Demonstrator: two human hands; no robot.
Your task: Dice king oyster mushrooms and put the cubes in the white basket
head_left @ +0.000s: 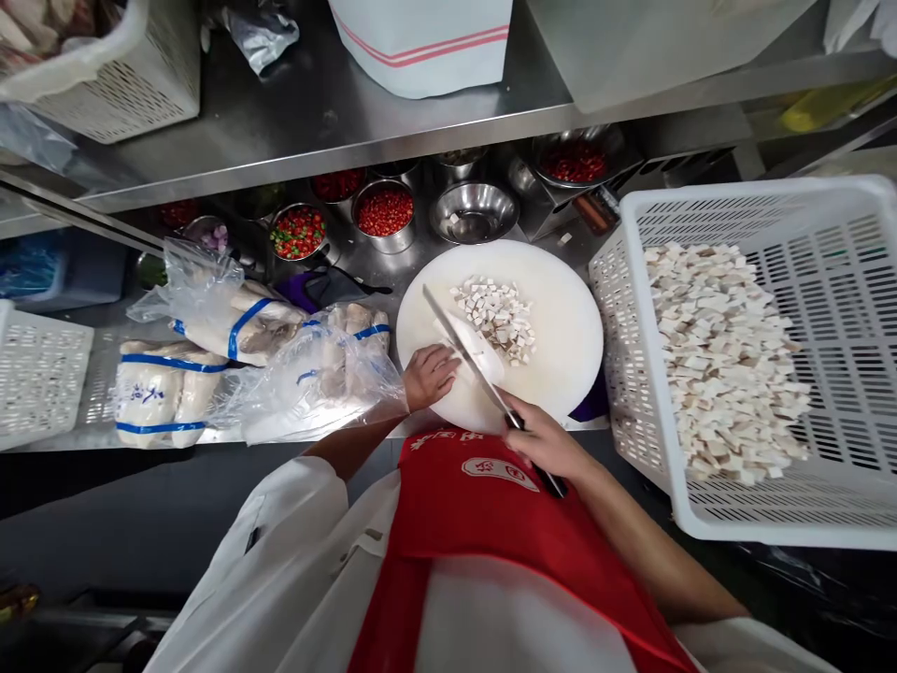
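Observation:
On the round white cutting board, my right hand grips the black handle of a long knife. The blade points up and to the left across the board. Beneath and beside the blade lies a white mushroom piece. My left hand is at the board's left edge, left of the blade, with its fingers bent and close together; whether they hold anything is too small to tell. A pile of small white-and-brown mushroom cubes sits right of the blade.
A large white basket with many cut pieces stands at the right. Bagged mushrooms lie at the left. Behind the board are a metal bowl and a container of chopped red peppers. A steel shelf hangs above.

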